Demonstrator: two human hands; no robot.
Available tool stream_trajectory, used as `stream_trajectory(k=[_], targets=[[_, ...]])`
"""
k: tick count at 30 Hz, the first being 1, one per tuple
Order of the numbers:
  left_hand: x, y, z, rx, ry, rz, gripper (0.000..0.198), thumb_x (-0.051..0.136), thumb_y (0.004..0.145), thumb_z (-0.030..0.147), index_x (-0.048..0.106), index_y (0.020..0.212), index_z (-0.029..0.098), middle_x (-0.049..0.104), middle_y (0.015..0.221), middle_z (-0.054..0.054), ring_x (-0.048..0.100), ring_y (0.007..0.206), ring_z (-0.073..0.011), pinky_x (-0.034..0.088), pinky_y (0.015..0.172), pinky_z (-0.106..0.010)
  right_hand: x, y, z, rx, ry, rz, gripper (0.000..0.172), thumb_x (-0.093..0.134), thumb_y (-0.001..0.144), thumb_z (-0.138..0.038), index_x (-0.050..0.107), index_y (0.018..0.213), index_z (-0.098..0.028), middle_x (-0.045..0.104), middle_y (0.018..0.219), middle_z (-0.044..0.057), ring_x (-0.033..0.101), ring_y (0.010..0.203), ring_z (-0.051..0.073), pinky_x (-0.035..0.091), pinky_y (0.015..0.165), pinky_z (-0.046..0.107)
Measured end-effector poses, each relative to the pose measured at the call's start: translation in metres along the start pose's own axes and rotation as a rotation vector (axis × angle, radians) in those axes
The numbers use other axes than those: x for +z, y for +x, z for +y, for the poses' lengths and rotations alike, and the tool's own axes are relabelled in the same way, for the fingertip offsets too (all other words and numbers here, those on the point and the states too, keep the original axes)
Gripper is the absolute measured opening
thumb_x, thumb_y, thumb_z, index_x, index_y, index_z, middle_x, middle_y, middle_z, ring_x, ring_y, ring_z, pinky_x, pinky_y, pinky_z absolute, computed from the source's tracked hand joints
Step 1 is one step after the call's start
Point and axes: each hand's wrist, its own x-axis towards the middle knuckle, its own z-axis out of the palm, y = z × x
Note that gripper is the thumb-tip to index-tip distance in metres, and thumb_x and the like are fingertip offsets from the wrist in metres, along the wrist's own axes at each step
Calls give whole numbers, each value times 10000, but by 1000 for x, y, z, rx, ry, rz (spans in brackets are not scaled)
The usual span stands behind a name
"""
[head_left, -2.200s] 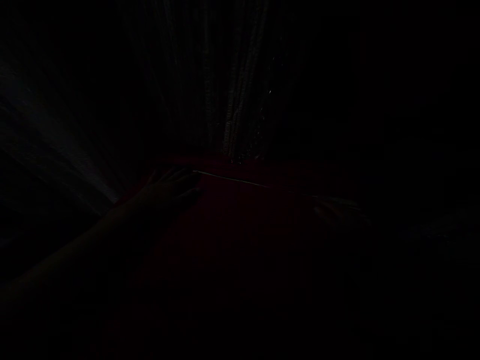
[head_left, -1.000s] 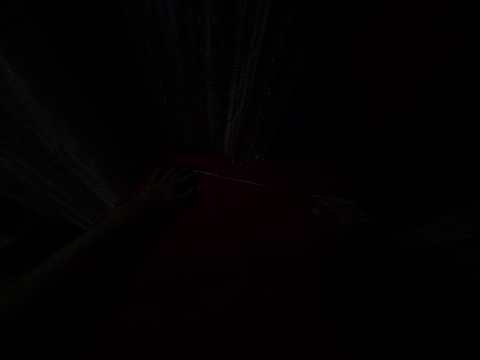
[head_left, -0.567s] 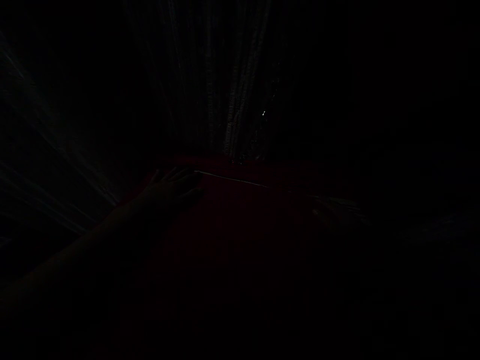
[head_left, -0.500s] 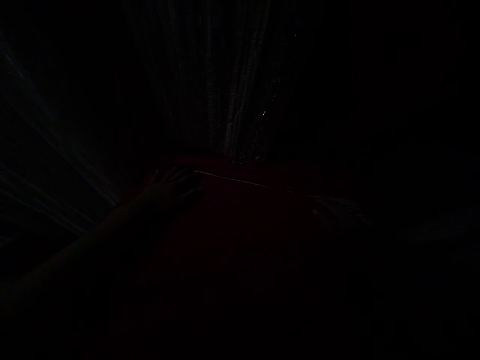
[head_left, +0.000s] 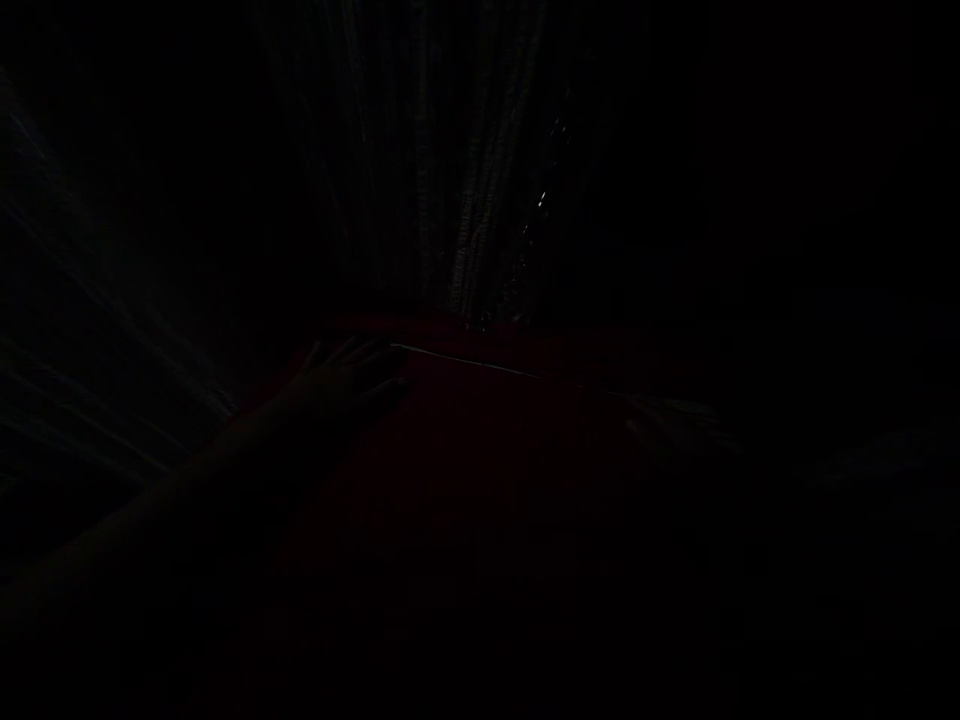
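Observation:
The scene is very dark. My left hand [head_left: 337,378] lies flat with fingers spread on a deep red surface [head_left: 465,440], which looks like cloth. Its fingertips are near the left end of a thin pale line [head_left: 465,360], possibly a thread or a lit edge. This line slants slightly down to the right across the red surface. Around its other end, my right hand [head_left: 675,425] shows only faintly, with the thumb apart and the fingers stretched out. I see nothing held in either hand, though shadow hides much of the right one.
Beyond the red surface, dim upright strands [head_left: 472,220] rise, perhaps threads. Small bright glints [head_left: 541,200] stand to their right. More faint slanting strands [head_left: 112,290] run along the left side. The right side is almost black.
The glints beyond the red surface have shifted slightly, and the faint strands at left look a little different. Both hands have stayed practically in place.

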Motion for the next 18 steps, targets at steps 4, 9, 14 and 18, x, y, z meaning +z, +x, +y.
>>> stream_trajectory(k=[4, 9, 14, 18], targets=[[-3, -2, 3, -41, -51, 23, 552, 392, 1125, 393, 408, 1669, 302, 276, 1764, -89, 193, 1632, -429, 148, 1251, -769, 0, 1, 0, -25, -16, -45, 514, 503, 1086, -544, 624, 1427, -178, 538, 1481, 135, 501, 1413, 243, 402, 1239, 494], [-2, -4, 2, 14, -36, 15, 501, 454, 1101, 366, 512, 1596, 409, 291, 1763, -13, 157, 1641, -425, 74, 1255, -773, -1, 0, -1, -16, -24, -56, 484, 544, 1077, -506, 623, 1412, -166, 548, 1459, 138, 516, 1391, 242, 417, 1228, 504], [-1, -4, -2, 23, -87, 18, 519, 490, 1065, 369, 531, 1578, 436, 290, 1763, 20, 152, 1642, -424, 34, 1267, -757, -1, 1, -5, 0, -24, -56, 458, 553, 1077, -476, 629, 1395, -155, 558, 1439, 135, 530, 1372, 236, 444, 1205, 490], [-1, 0, 0, -53, -85, 10, 573, 434, 1085, 427, 418, 1656, 380, 266, 1771, -15, 147, 1651, -384, 39, 1282, -726, -5, 2, -7, 7, -21, -69, 444, 547, 1082, -466, 635, 1381, -150, 570, 1419, 134, 549, 1345, 226, 469, 1183, 473]])
